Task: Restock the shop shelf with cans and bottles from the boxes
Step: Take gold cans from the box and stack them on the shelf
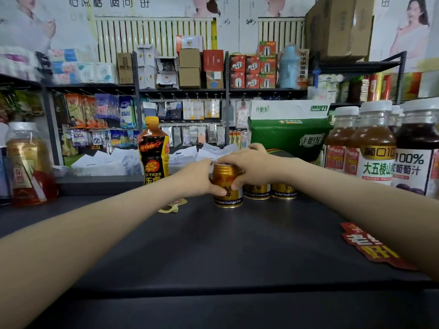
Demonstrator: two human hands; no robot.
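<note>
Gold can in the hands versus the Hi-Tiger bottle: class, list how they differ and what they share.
The gold can is short and squat; the Hi-Tiger bottle is taller with a narrow neck. The can is gold metal; the bottle has a black-and-orange label and yellow cap. The left hand and right hand grip the can; the bottle stands untouched. Both are upright on the dark shelf.
</note>
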